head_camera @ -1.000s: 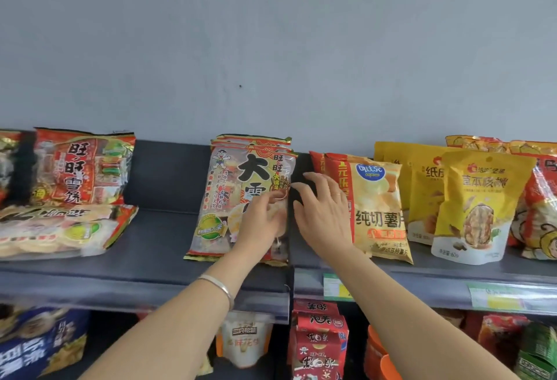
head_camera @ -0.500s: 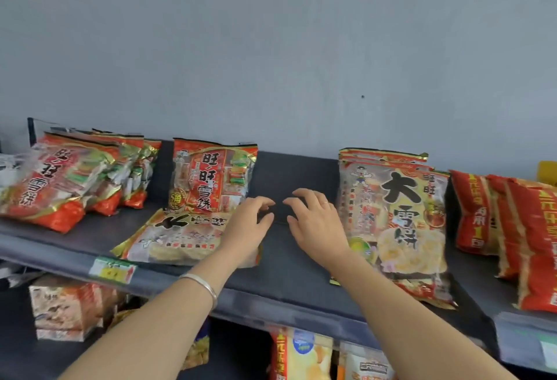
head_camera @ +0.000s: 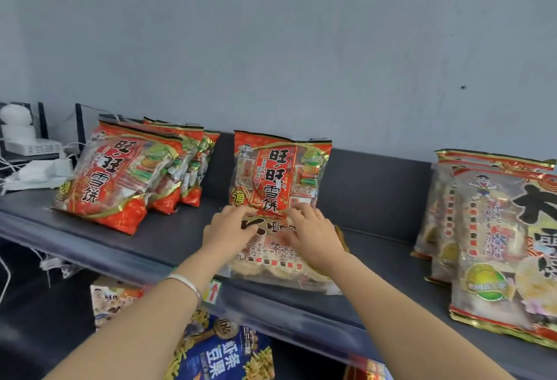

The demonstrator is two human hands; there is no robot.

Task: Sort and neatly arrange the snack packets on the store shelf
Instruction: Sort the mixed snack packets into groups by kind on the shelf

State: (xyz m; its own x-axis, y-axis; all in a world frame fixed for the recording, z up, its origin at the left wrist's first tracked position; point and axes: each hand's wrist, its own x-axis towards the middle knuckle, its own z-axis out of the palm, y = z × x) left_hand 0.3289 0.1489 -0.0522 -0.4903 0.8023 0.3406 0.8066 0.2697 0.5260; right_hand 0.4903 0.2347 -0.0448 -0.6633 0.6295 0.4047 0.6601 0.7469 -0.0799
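Observation:
A pale rice cracker packet [head_camera: 271,262] lies flat near the front of the dark shelf [head_camera: 376,229]. My left hand [head_camera: 224,229] and my right hand [head_camera: 313,235] both grip its far end, fingers curled over the edge and thumbs on top. Directly behind it a red rice cracker packet [head_camera: 280,175] stands upright against the back. A leaning row of matching red packets [head_camera: 120,178] stands to the left. Several large pale packets [head_camera: 497,244], of the same kind as the flat one, stand in a stack at the right.
White devices and cables [head_camera: 30,144] sit at the shelf's far left. A price tag [head_camera: 212,290] hangs on the front rail. Below, the lower shelf holds a blue snack bag [head_camera: 223,358] and other packets. A grey wall backs the shelf.
The view has swung left along the shelf. Both hands have left the large packets at the right and reached the flat packet, now gripping its far end.

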